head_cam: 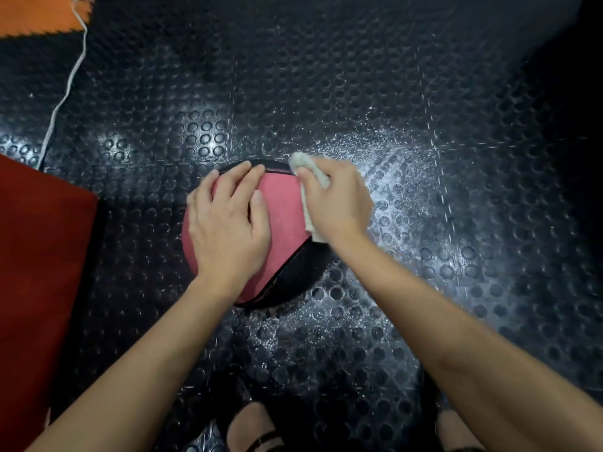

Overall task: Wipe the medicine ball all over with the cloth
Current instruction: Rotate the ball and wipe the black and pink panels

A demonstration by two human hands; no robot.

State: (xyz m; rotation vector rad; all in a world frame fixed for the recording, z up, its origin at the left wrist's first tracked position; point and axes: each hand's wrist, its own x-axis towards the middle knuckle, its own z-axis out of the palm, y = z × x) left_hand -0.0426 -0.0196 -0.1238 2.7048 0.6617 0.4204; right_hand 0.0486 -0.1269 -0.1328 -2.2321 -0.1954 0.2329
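Observation:
A pink and black medicine ball (283,223) sits on the black studded rubber floor at the centre of the view. My left hand (228,220) rests flat on its upper left side, fingers spread over the pink panel and the black seam. My right hand (336,200) grips a crumpled white cloth (310,177) and presses it against the ball's upper right side. Parts of the cloth stick out above my fingers and below my palm. The ball's right flank is hidden under that hand.
A red mat (39,272) lies at the left and an orange mat (36,11) at the top left corner. A white cord (70,83) runs across the floor between them. My sandalled feet (251,429) stand at the bottom edge.

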